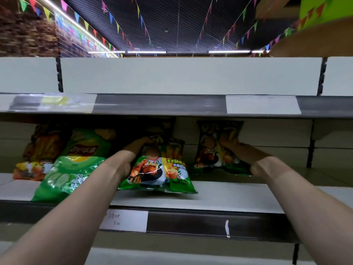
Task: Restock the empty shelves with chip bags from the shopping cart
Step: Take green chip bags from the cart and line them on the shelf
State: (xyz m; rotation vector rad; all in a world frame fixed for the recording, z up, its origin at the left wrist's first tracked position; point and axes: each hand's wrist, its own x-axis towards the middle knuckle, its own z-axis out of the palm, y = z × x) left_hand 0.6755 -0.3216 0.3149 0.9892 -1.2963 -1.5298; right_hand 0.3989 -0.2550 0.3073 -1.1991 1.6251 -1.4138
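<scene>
Middle bag [158, 169] in left hand [131, 152]; right bag [212, 150] in right hand [235, 148]

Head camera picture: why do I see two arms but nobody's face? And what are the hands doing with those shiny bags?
The camera sits on a person's head and looks forward, so you see what they see: their own two arms reaching out. This is the only picture. They are in a shop, filling a white metal shelf with chips. The left hand holds the top of a shiny green chip bag with a roast-chicken picture at the front of the shelf. The right hand holds a standing chip bag in shadow further right. On the left lies a light green crinkly chip bag, with an orange chip bag behind it. Colourful little flags hang from the ceiling above.
</scene>
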